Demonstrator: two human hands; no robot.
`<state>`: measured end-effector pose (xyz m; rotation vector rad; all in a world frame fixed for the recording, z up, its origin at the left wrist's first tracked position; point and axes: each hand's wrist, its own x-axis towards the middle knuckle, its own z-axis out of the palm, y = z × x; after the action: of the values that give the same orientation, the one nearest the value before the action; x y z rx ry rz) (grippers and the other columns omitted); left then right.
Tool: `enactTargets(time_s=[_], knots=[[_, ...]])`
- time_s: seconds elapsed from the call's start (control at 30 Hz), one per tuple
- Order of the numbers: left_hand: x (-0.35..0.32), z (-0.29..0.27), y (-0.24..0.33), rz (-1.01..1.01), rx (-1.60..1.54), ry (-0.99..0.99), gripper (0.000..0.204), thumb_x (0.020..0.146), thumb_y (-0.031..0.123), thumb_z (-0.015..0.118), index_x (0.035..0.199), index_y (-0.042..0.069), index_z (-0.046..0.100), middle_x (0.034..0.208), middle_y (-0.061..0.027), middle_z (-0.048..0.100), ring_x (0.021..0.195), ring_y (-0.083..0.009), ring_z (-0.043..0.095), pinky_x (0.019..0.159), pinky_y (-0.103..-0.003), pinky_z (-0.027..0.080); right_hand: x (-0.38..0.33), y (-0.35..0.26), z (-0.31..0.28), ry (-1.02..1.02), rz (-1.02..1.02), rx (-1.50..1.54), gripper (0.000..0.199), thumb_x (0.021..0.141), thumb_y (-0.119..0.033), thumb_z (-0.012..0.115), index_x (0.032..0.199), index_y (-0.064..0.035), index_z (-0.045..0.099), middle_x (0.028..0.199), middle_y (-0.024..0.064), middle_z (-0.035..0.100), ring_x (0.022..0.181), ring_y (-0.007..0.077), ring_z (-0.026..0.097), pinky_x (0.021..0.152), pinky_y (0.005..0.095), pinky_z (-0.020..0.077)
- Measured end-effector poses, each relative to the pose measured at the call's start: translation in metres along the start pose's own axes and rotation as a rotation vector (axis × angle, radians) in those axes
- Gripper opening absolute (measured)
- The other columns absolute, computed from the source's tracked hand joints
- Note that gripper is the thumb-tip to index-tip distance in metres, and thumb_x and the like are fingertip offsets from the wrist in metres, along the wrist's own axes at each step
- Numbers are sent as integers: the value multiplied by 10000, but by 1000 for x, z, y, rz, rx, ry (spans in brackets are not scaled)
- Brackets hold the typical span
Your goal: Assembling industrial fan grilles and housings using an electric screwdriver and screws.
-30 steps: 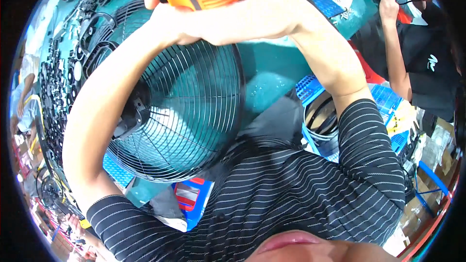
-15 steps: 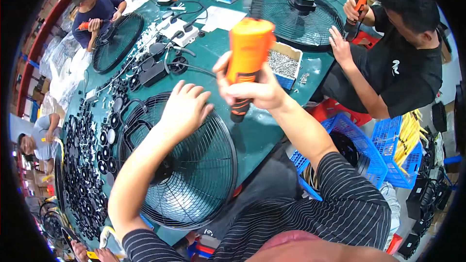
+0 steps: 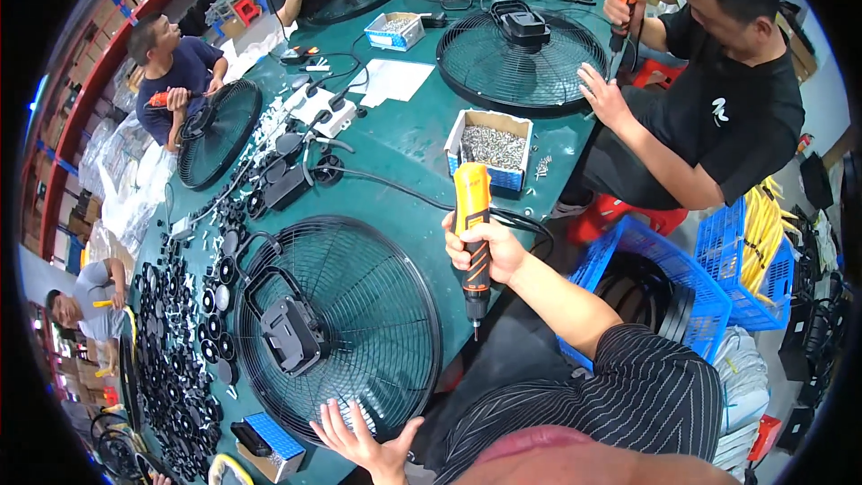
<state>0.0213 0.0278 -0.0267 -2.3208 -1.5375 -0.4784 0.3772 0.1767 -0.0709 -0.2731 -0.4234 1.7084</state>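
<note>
A round black wire fan lies on the green table before me, a black bracket and cover at its middle. My left hand rests at the fan's near rim, fingers spread and nothing held. In my right hand is an orange-and-black electric screwdriver, wrapped by the fingers and upright. Its bit points down beside the fan's right edge, apart from it. A dark cord lies on the table behind the tool.
An open box of screws stands beyond the screwdriver. Piled black parts cover the table's left side. Blue baskets stand at right. A co-worker at right holds another screwdriver over a second fan.
My left hand has gone from above the fan's far part to its near rim and spread. My right hand has lowered the screwdriver. The fan's central bracket now shows fully.
</note>
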Motion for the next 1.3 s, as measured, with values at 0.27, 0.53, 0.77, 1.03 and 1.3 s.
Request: enactTargets(time_s=[0.27, 0.53, 0.77, 1.03, 1.3], knots=[[2, 20, -22, 266, 49, 203, 1061, 639, 835, 650, 1287, 2, 530, 1262, -252, 584, 1175, -448, 561, 1002, -597, 423, -10, 2, -12, 2, 43, 34, 313, 848, -99, 587, 1145, -19, 531, 808, 95, 555, 669, 174, 553, 617, 317, 483], [-13, 105, -126, 558, 196, 398, 270, 958, 127, 563, 1210, 46, 619, 1240, -224, 619, 1127, -409, 603, 936, -541, 490, 0, 12, -8, 27, 76, 64, 339, 840, -129, 604, 1158, -34, 535, 795, 91, 545, 672, 183, 543, 608, 319, 477], [39, 29, -56, 395, 62, 298, 436, 858, 321, 685, 1182, 34, 634, 1189, -216, 628, 1074, -395, 612, 898, -507, 501, -9, -3, -8, 45, 54, 61, 310, 846, -116, 585, 1135, -27, 517, 783, 77, 583, 666, 172, 580, 590, 313, 504], [-2, -36, -78, -50, 122, 416, 334, 939, 74, 609, 1267, 12, 599, 1251, -213, 623, 1160, -402, 585, 984, -510, 466, 4, 12, -12, 109, 119, 71, 384, 814, -133, 598, 1153, 22, 506, 721, 117, 566, 569, 206, 554, 566, 344, 480], [-58, -75, -205, -759, 98, -343, 207, 854, 198, 663, 997, 60, 720, 913, -189, 708, 856, -363, 686, 775, -418, 526, -7, -10, -16, -8, 54, -15, 415, 859, -107, 577, 1228, 56, 478, 822, 54, 434, 622, 112, 416, 566, 251, 385]])
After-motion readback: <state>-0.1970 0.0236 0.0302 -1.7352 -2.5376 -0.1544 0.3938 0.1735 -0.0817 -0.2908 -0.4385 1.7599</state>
